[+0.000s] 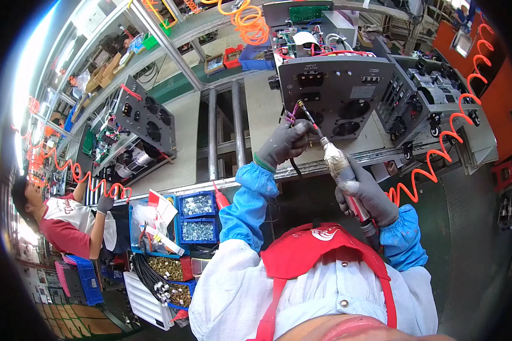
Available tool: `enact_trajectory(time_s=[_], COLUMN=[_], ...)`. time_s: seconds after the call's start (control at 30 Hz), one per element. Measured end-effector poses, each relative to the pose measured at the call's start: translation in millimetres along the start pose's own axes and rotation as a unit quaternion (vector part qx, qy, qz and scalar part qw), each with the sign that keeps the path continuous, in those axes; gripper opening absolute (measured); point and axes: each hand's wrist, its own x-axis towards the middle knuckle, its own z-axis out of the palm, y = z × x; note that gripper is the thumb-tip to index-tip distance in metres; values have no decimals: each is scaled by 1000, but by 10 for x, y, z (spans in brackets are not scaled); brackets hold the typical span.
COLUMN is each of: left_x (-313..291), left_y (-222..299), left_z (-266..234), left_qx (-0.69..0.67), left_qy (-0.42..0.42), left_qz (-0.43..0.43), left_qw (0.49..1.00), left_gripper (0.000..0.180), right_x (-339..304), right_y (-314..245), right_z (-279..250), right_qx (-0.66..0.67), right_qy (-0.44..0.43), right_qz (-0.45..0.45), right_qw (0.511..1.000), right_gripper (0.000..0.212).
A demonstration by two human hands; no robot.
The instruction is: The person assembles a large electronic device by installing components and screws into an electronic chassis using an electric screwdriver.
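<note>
A powered screwdriver (339, 162), silver-wrapped with a red and black body, is gripped by my gloved right hand (372, 193). Its long bit reaches a brass-coloured fastener (300, 104) on the dark rear panel (330, 85) of an electrical unit. My gloved left hand (283, 146) is closed just left of the bit, close to the panel. Purple-ended cable (290, 118) sticks up from its fingers, and a black length hangs below. The fingers hide part of this cable. Fans, sockets and small terminals sit on the panel; wiring and boards show behind it.
A second open unit (432, 91) on casters stands right, and another (148, 113) at left near a co-worker (74, 221). Orange coiled hoses (432, 156) hang around. Blue bins of hardware (198, 230) and a red bottle (221, 198) lie left. Metal rollers (213, 133) split the bench.
</note>
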Motion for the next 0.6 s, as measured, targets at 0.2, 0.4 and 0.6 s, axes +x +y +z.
enact_trajectory(time_s=[0.2,0.4,0.6], left_x=[304,750,929], left_y=[-74,-119,-38], left_z=[37,54,156], left_qx=[16,27,-22], left_qy=[-18,-20,0], left_qz=[23,57,73], left_qw=[999,998,997], left_gripper=[34,34,34], right_x=[-6,157,316], right_y=[-72,-60,-173], right_z=[-140,-199,-225], right_qx=[54,36,6], right_qy=[21,63,82], right_qz=[15,-4,-59], right_qw=[998,997,995], right_gripper=[83,80,77])
